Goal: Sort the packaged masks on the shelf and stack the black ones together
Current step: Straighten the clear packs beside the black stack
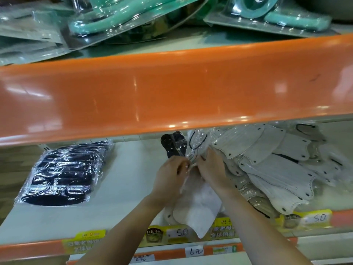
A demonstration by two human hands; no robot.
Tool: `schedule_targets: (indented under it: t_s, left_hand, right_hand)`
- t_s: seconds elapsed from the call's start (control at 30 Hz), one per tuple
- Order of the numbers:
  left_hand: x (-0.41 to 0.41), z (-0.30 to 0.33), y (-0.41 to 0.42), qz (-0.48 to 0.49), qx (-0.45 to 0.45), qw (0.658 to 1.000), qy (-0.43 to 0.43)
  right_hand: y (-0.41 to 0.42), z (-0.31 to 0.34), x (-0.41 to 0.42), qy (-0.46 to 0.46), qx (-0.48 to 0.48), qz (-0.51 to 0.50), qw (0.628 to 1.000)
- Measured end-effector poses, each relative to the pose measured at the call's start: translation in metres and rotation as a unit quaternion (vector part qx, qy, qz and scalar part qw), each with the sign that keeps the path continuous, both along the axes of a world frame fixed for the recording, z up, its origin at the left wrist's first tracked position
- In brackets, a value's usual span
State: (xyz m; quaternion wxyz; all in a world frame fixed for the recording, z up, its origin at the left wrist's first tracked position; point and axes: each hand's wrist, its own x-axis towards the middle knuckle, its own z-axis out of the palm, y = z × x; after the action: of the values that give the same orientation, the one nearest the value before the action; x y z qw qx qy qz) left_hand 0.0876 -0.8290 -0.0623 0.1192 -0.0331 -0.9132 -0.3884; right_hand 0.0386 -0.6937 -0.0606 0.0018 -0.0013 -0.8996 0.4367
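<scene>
**Both hands at the middle of the mask shelf**

I see my left hand [170, 173] and right hand [212, 169] meeting just in front of the middle of the lower shelf [124, 178]. Both have their fingers curled in, pinching the crinkled clear wrapper of a packaged mask [196, 146] that stands up between them; it shows white with a thin dark ear loop. The fingertips of the two hands nearly touch at the bottom edge of that wrapper. Just behind and left of it, a single black mask [172, 146] in clear plastic leans up against it, partly hidden under the orange shelf edge [172, 88] above.

The stack of black masks [63, 175] lies flat at the left of the shelf, well apart from my hands, each pack in shiny wrap and the pile fanned a little toward the back.

To the right, a loose heap of white masks [271, 165] overlaps itself, spreading from my right wrist out to the shelf's front lip. Under my forearms a white mask [198, 209] hangs over the front edge, covering part of the yellow price tags [225, 228] on the rail. A handwritten label [194, 251] sits on the rail below.

On the upper shelf, teal items in blister packs [118, 18] lie tilted on one another.
</scene>
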Motion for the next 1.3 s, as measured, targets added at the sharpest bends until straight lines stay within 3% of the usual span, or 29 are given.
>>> schedule_targets:
  t_s: [0.1,0.2,0.33,0.4,0.43,0.53,0.6,0.8,1.03,1.3]
  left_hand:
    - [-0.016,0.005,-0.011,0.127,0.148,0.975,-0.103]
    - [-0.026,0.011,-0.017,0.161,0.23,0.944,-0.172]
    - [-0.036,0.016,-0.018,0.166,0.46,0.848,-0.205]
    - [-0.04,0.014,-0.017,0.149,0.519,0.811,-0.227]
    - [-0.041,0.012,-0.014,0.149,0.511,0.812,-0.24]
    - [-0.041,0.005,-0.004,0.154,0.306,0.906,-0.248]
    - [-0.038,0.005,0.001,0.142,0.211,0.942,-0.217]
    - [-0.028,0.01,-0.007,0.14,0.115,0.972,-0.147]
    - [0.0,0.014,-0.054,0.2,0.164,0.965,-0.04]
    - [0.033,0.028,-0.128,0.172,0.273,0.946,-0.041]
  right_hand:
    - [0.004,-0.002,0.003,-0.014,-0.053,-0.012,0.998]
    - [0.007,-0.003,0.005,-0.026,-0.074,-0.013,0.997]
    - [0.008,-0.002,0.006,-0.029,-0.08,-0.013,0.996]
    - [0.008,-0.001,0.008,-0.035,-0.088,-0.013,0.995]
    - [0.009,0.0,0.009,-0.038,-0.096,-0.014,0.995]
    - [0.009,0.002,0.01,-0.043,-0.104,-0.019,0.993]
    - [0.008,0.003,0.012,-0.034,-0.092,-0.018,0.995]
    - [0.001,0.006,0.018,0.003,-0.041,-0.003,0.999]
    - [-0.022,0.003,0.022,0.002,0.039,0.017,0.999]
    - [-0.06,0.007,0.038,-0.017,0.159,0.053,0.986]
